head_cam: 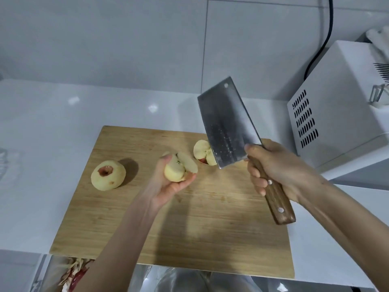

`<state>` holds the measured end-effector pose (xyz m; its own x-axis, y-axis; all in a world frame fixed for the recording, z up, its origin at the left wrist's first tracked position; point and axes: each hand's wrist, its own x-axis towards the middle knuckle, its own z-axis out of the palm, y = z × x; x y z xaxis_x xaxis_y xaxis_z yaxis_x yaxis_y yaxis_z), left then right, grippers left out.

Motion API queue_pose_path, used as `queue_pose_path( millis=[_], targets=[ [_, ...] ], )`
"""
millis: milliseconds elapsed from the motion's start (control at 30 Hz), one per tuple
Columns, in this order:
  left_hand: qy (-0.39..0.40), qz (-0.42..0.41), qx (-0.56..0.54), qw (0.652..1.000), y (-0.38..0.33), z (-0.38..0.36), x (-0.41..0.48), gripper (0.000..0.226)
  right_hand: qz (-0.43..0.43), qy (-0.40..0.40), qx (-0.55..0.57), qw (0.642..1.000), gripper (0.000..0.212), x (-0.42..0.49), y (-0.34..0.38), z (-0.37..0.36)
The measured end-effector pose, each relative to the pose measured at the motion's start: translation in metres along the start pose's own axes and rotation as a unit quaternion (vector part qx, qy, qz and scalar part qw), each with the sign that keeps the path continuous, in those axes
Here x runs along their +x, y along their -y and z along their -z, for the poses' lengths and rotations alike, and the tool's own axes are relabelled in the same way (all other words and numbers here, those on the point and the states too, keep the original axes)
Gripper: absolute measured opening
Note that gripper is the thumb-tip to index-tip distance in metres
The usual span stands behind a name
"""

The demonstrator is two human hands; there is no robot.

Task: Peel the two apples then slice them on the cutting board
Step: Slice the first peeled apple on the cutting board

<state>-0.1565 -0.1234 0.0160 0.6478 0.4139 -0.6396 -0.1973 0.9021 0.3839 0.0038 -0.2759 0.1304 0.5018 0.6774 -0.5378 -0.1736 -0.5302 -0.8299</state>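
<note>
The left hand [171, 184] is sitting palm up at the centre of the frame, just above the cutting board [210, 228], with its fingers and thumb curling round the held apple pieces [179, 168]. These are peeled, and two cut parts are fanning apart in the palm. The right hand [280, 169], right of centre, is gripping the wooden handle of the cleaver [227, 123] with all fingers wrapped tight. The broad blade is pointing up and away toward the top of the frame, raised clear of the board.

Behind the blade's lower edge, an apple half [202, 151] is lying on the board cut face up, partly hidden by the steel. A whole peeled apple [108, 174] is resting on the board's left part, well apart from the hands, with its stem hollow facing up.

The board is lying on a white surface [42, 133]. A white appliance [336, 98] is standing at the right edge, with a black cable [325, 39] running up the tiled wall behind it. Red and pale apple peels [73, 275] are showing at the lower left, below the board's near edge.
</note>
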Motion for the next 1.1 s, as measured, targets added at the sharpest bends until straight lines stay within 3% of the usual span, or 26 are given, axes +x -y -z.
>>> queue_pose_path(
  millis=[100,200,267,333,467,633,1000,1100],
  targets=[
    [0.054,-0.026,0.015,0.998,0.009,0.001,0.005,0.082,0.152,-0.014,-0.156,0.976,0.025,-0.004,-0.010,-0.012],
    [0.090,-0.094,0.087,0.988,0.012,0.005,0.013,0.094,0.299,-0.074,-0.289,0.907,0.022,-0.005,-0.035,-0.024],
    [0.115,-0.133,0.152,0.973,0.014,0.006,0.014,0.101,0.338,-0.081,-0.378,0.858,0.027,-0.005,-0.051,-0.031],
    [0.128,-0.129,0.144,0.973,0.015,0.008,0.014,0.114,0.349,-0.069,-0.431,0.829,0.036,-0.006,-0.065,-0.036],
    [0.167,-0.144,0.129,0.967,0.017,0.017,0.017,0.085,0.382,-0.095,-0.472,0.789,0.015,-0.009,-0.074,-0.042],
    [0.166,-0.139,0.122,0.969,0.019,0.016,0.016,0.072,0.372,-0.088,-0.491,0.783,0.028,-0.001,-0.080,-0.046],
    [0.122,-0.199,0.168,0.958,0.024,0.012,0.014,0.116,0.363,-0.069,-0.456,0.810,0.024,0.004,-0.079,-0.039],
    [0.140,-0.175,0.152,0.963,0.022,0.018,0.018,0.110,0.358,-0.060,-0.459,0.811,0.024,0.002,-0.076,-0.039]
  ],
)
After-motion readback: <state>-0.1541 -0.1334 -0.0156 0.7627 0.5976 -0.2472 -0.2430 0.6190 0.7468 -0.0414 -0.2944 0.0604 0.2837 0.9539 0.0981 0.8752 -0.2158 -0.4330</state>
